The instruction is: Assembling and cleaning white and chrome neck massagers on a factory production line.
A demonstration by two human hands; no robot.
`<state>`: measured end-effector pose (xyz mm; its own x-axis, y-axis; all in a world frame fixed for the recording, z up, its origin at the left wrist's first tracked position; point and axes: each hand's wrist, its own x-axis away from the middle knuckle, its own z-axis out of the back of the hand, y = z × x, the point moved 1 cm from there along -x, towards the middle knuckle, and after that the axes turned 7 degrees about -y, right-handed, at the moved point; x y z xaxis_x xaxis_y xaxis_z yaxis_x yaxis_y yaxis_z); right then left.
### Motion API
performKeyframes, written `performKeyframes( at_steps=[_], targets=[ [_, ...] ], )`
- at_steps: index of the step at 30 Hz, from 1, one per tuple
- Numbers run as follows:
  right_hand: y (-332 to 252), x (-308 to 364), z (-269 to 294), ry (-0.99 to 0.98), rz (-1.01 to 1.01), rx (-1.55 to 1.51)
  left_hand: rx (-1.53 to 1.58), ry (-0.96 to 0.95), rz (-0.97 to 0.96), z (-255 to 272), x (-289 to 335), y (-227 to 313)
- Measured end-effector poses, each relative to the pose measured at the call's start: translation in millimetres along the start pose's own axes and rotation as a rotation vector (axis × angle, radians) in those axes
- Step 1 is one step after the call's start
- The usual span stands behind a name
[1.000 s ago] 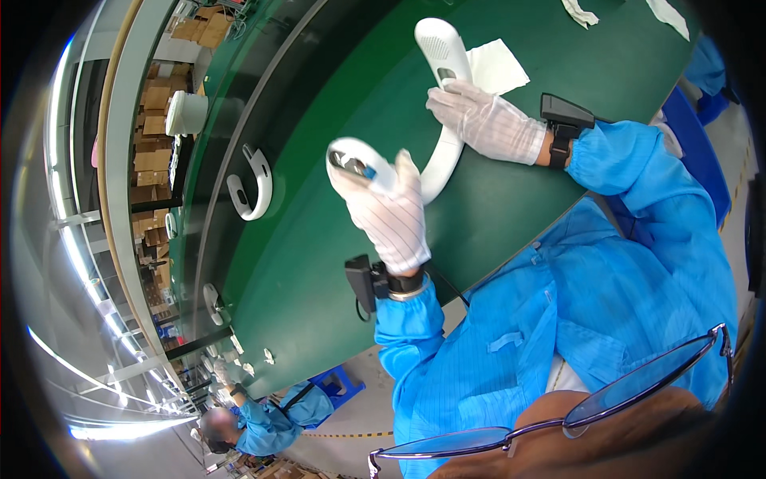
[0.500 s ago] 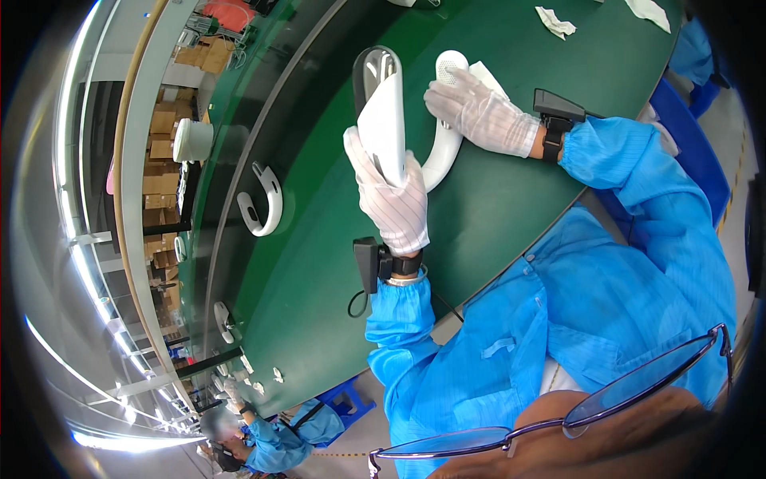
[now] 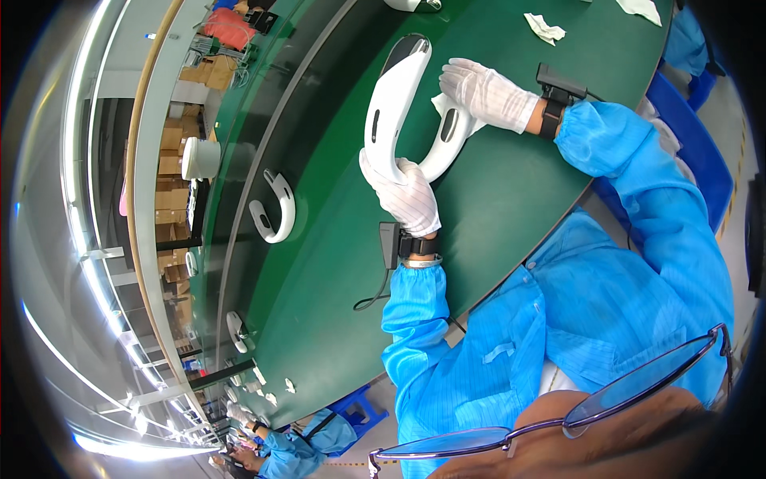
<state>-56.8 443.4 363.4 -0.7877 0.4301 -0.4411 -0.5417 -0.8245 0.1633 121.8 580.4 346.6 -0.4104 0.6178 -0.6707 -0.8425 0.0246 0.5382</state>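
My left hand [image 3: 407, 195], in a white striped glove, is closed round the bend of a white U-shaped neckband device [image 3: 392, 108]. One arm of the device rises away from me and ends in a glossy dark tip; a dark slot shows on each arm. My right hand [image 3: 488, 97], gloved alike, lies over the end of the other arm with fingers stretched close together. A white cloth [image 3: 477, 126] shows under that hand, between it and the device. The covered end of the arm is hidden.
The green work surface [image 3: 495, 207] curves beneath my hands. A similar white device [image 3: 278, 209] lies to the left beyond a dark strip, another [image 3: 237, 331] farther down. A crumpled white cloth [image 3: 545, 29] lies at the far right. A co-worker [image 3: 299, 439] sits at lower left.
The device has turned in my left hand, showing its slotted sides instead of the perforated pad. My right hand has shifted slightly up and over the arm's end with the cloth.
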Motion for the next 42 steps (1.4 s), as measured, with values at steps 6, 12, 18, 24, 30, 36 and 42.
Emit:
performKeyframes(
  at_steps=[6, 12, 18, 24, 30, 36, 42],
  targets=[
    [12, 5, 7, 0.235, -0.16, -0.235, 0.285, -0.047, 0.192, 2, -3, -24],
    [-46, 0, 24, -0.059, -0.023, -0.07, 0.349, -0.161, 0.38, 6, -19, -17],
    [-87, 32, 0, -0.028, 0.38, -0.926, 0.911, -0.177, 0.599, -5, -7, -62],
    [-91, 52, 3, 0.079, 0.321, -0.806, 1.245, -0.399, 0.924, 14, -37, -103],
    [-111, 49, 32, -0.096, 0.384, -0.756, 0.947, -0.485, 0.645, 30, -133, -146],
    [-126, 39, 59, -0.146, 0.444, -0.682, 0.544, -0.504, 0.442, -8, -235, -177],
    [-130, 25, 69, -0.311, 0.323, -0.766, -0.019, -0.549, -0.034, -59, -307, -153]
  ],
)
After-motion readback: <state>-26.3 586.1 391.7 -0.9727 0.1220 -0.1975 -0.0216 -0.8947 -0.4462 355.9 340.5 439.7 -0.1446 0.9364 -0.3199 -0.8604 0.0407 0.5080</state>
